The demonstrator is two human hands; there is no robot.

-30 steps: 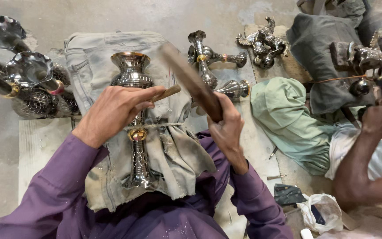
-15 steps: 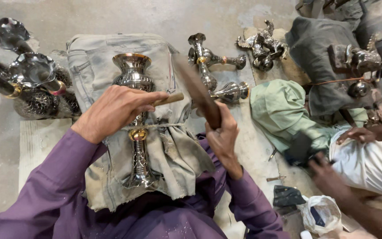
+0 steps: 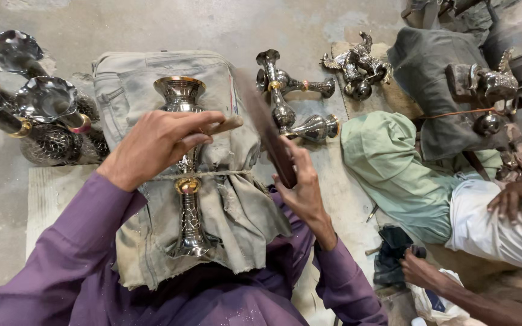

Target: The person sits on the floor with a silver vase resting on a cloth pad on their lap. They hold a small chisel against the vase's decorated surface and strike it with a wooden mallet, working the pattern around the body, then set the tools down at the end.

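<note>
Fingers of the right hand (image 3: pixel 305 188) are closed around a dark flat wooden mallet (image 3: pixel 268 134); the left hand (image 3: pixel 155 143) pinches a short tan punch (image 3: pixel 225 125). An engraved silver vase (image 3: pixel 186 166), lengthwise on grey cloth (image 3: pixel 231 199), is pointed mouth-away.

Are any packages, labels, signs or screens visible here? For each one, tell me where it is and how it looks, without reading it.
Plastic bag: bottom right on the floor, beside another person's hand; crumpled, whitish, with something dark blue inside.
Small coloured mark, maybe a label: on the right edge of the grey cloth under the metal vase; thin strip, red and blue, too small to tell more.
No signs or screens.
</note>
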